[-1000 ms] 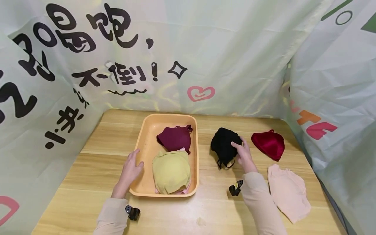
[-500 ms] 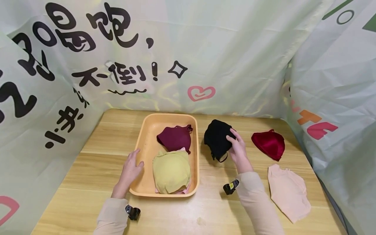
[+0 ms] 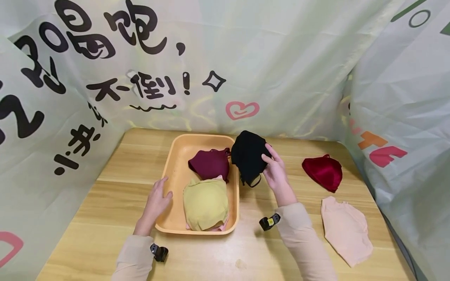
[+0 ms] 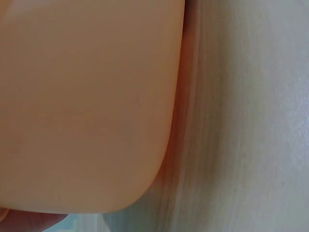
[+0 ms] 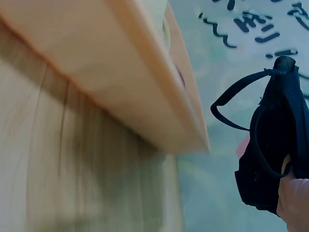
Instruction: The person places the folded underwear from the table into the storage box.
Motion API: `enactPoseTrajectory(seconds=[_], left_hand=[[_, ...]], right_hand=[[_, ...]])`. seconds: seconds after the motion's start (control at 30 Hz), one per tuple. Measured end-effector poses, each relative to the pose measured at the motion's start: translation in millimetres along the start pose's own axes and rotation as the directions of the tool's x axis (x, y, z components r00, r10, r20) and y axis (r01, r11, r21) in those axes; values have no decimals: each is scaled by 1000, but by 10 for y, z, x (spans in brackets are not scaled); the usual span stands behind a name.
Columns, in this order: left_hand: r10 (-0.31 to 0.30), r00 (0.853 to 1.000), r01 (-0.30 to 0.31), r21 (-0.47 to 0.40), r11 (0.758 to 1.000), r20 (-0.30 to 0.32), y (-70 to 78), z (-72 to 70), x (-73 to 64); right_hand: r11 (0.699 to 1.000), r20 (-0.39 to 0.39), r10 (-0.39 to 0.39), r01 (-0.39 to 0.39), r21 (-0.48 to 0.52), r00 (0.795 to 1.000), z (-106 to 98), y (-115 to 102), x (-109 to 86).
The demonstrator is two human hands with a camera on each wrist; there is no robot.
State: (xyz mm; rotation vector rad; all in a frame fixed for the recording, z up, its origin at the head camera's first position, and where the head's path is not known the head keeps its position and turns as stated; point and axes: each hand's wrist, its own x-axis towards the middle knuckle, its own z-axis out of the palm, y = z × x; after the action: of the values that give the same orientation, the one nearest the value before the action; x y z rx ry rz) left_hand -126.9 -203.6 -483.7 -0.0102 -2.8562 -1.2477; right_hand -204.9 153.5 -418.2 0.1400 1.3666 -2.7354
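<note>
My right hand (image 3: 275, 171) pinches a folded black bra (image 3: 249, 152) by its right side, thumb on the near face. Held up, the bra overlaps the back right rim of an orange tray (image 3: 197, 233) in the head view. A thin black strap (image 5: 231, 99) dangles from it in the right wrist view. My left hand (image 3: 156, 201) rests at the tray's left rim, thumb spread from the fingers. Inside the tray lie a burgundy bra (image 3: 211, 164) and, nearer me, a yellow-green bra (image 3: 205, 203) over something pink, mostly hidden.
On the wooden table (image 3: 105, 203), right of the tray, lie a dark red satin bra (image 3: 322, 171) and a pale pink garment (image 3: 346, 230). Printed cloth curtains (image 3: 281, 70) close off the back and both sides.
My right hand has carried the black bra leftward and up, from over the table to the tray's right rim. The left hand and the tray have stayed put.
</note>
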Motion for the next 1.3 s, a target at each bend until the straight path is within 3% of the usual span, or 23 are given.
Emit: enactPoseTrajectory(seconds=[0.1, 0.13, 0.23, 0.6, 1.03, 1.3], left_hand=[[-7, 1000, 7, -9, 1000, -3, 4, -1, 6], [-8, 1000, 7, -9, 1000, -4, 5, 2, 10], [-13, 1000, 13, -19, 1000, 1, 17, 26, 27], [-12, 1000, 13, -17, 1000, 4, 50, 50, 53], [-8, 1000, 8, -8, 1000, -16, 35, 10, 29], [-14, 1000, 14, -2, 1000, -23, 4, 11, 21]], right_hand=[[1000, 19, 4, -4, 16, 1000, 126, 25, 3], [999, -8, 19, -19, -32, 1000, 246, -14, -59], [998, 2, 47, -46, -37, 999, 359, -24, -68], [995, 115, 100, -97, -31, 988, 593, 80, -8], [980, 70, 200, -201, 8, 977, 731, 343, 94], [968, 25, 241, -239, -77, 970, 659, 484, 179]])
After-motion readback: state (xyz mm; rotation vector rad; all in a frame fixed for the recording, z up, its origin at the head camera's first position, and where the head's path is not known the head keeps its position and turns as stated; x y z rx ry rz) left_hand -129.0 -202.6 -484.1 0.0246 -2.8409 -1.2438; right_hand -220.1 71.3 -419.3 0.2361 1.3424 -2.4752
